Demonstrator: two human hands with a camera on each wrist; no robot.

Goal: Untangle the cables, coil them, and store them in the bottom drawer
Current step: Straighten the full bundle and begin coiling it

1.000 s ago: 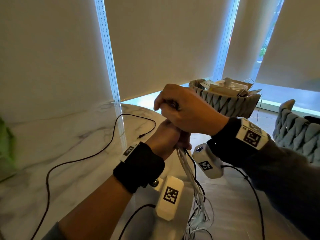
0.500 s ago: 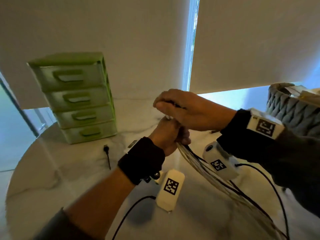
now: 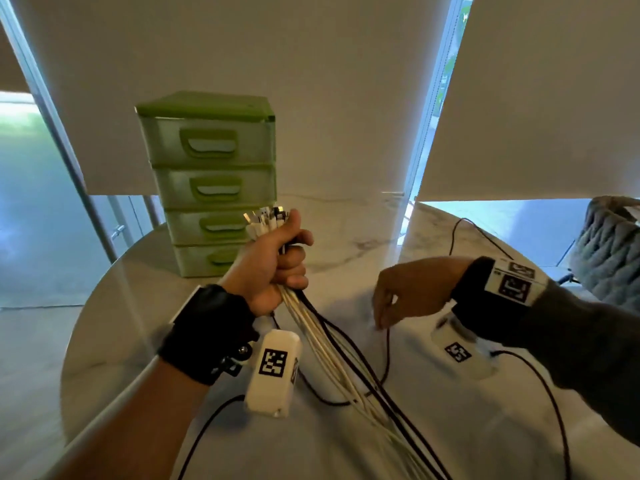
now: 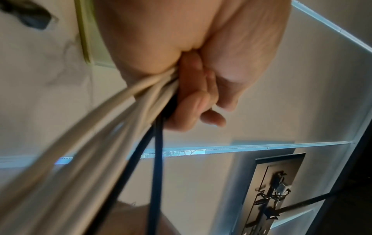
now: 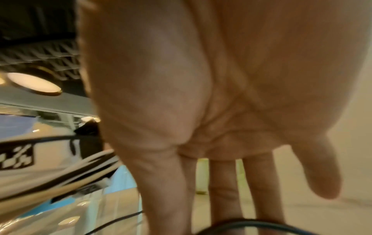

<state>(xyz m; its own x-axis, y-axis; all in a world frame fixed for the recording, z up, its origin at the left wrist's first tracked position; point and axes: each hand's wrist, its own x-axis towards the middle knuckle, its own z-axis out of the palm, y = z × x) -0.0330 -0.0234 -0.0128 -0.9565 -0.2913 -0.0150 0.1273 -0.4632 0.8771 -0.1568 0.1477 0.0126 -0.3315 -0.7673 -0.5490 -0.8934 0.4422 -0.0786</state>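
round marble table (image 3: 363, 237), green drawer unit (image 3: 211, 181), drawn window blinds (image 3: 540, 98)

— What colours are the cables (image 3: 349, 368)?
— Mostly white, with some black ones mixed in.
— And the drawers (image 3: 211, 183)?
— Light green, with darker green handles. The table (image 3: 433, 427) looks white with grey streaks, maybe marble.

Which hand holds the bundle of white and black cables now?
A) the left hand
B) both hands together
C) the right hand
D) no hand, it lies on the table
A: the left hand grips the cable bundle alone, connectors sticking up; the right hand is apart, fingers lowered by a thin black cable.
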